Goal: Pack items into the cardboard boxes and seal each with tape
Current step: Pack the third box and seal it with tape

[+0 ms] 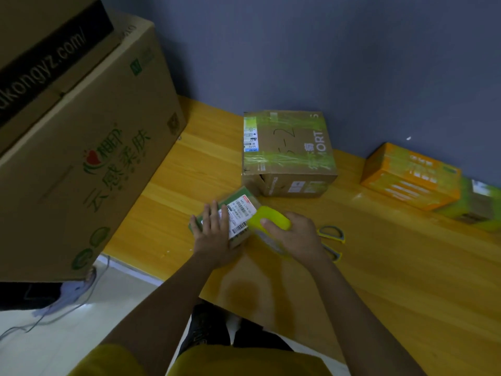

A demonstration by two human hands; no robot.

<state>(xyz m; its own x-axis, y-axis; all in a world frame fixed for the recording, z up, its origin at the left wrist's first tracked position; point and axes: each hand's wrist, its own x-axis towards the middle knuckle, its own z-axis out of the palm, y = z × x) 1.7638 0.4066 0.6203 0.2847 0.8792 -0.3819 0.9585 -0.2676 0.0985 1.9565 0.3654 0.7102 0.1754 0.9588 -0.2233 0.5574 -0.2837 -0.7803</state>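
A small cardboard box (240, 213) with a white shipping label and green tape lies on the wooden table (379, 280). My left hand (214, 234) presses flat on its top, fingers straight. My right hand (294, 234) grips a roll of yellow-green tape (268, 217) at the box's right end. A clear strip of tape runs from the roll down past my palm.
A taped brown box (287, 153) stands just behind. An orange box (412, 176) and another taped box (477, 204) sit at the right. Scissors (332, 234) lie behind my right hand. Large stacked cartons (81, 131) fill the left side.
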